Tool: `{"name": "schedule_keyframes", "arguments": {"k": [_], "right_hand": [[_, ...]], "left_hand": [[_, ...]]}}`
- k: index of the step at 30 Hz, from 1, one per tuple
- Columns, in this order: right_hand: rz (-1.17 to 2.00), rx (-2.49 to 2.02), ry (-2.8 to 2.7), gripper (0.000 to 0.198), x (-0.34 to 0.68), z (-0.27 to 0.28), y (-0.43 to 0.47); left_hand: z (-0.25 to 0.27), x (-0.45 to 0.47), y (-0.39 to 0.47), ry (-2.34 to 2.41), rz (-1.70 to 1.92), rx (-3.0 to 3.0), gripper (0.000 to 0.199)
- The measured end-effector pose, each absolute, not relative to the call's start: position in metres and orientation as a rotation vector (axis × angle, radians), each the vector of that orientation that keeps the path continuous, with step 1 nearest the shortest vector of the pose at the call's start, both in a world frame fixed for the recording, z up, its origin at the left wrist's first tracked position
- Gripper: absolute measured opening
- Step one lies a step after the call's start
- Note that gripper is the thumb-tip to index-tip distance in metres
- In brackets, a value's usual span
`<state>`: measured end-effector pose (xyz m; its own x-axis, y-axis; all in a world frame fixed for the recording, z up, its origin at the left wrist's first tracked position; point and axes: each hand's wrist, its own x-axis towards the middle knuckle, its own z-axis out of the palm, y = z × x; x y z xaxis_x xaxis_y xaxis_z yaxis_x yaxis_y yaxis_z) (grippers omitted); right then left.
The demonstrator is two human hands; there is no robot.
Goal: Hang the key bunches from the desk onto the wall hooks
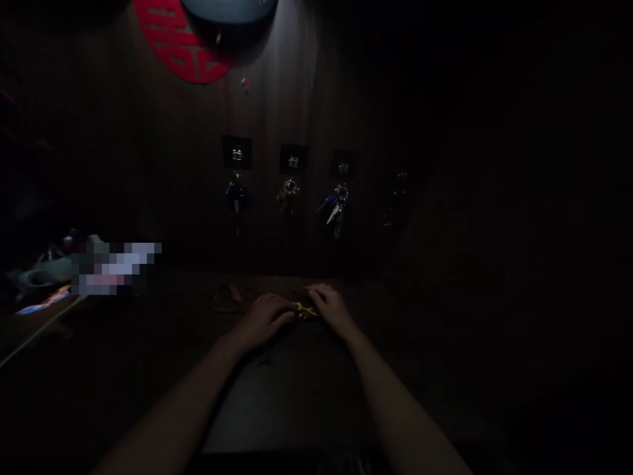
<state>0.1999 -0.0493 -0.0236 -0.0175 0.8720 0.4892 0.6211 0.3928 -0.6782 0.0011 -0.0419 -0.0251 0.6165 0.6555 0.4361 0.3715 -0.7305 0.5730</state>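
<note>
Yellow item (307,310) on the dark table (178,303) lies between the left hand (270,313) at nine o'clock and the right hand (333,311) at three, perhaps for steadying; I cannot tell whether the fingers grip it. Keys (335,212) hang at twelve, presumably for easy reach.

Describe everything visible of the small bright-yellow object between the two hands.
The small bright-yellow object shows as thin, irregular strips broken by dark patches. It sits on or just above the dark flat surface, between the bare left hand and the bare right hand, each close to one end. Dim light hides its material, full shape and whether either hand grips it.
</note>
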Motion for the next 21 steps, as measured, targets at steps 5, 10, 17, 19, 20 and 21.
{"name": "schedule_keyframes", "arguments": {"k": [5, 10, 17, 19, 20, 21], "right_hand": [[0.624, -1.188, -1.493, 0.015, 0.19, -0.014, -0.057], [0.799, -1.078, -1.403, 0.019, 0.176, -0.008, -0.065], [0.694, -1.055, -1.475, 0.021, 0.166, -0.001, -0.072], [0.663, -1.066, -1.48, 0.019, 0.164, 0.001, -0.074], [0.653, -1.069, -1.48, 0.019, 0.163, 0.002, -0.075], [0.647, -1.069, -1.48, 0.018, 0.162, 0.002, -0.075]], "left_hand": [[-0.023, 0.002, -0.041, 0.947, 1.064, 2.298, 0.027], [-0.017, 0.008, -0.046, 0.95, 1.129, 2.1, 0.028], [-0.017, 0.015, -0.048, 0.869, 1.123, 1.942, 0.021], [-0.019, 0.016, -0.048, 0.892, 1.139, 1.919, 0.019], [-0.019, 0.016, -0.048, 0.902, 1.136, 1.918, 0.018], [-0.018, 0.017, -0.048, 0.908, 1.131, 1.92, 0.017]]}}
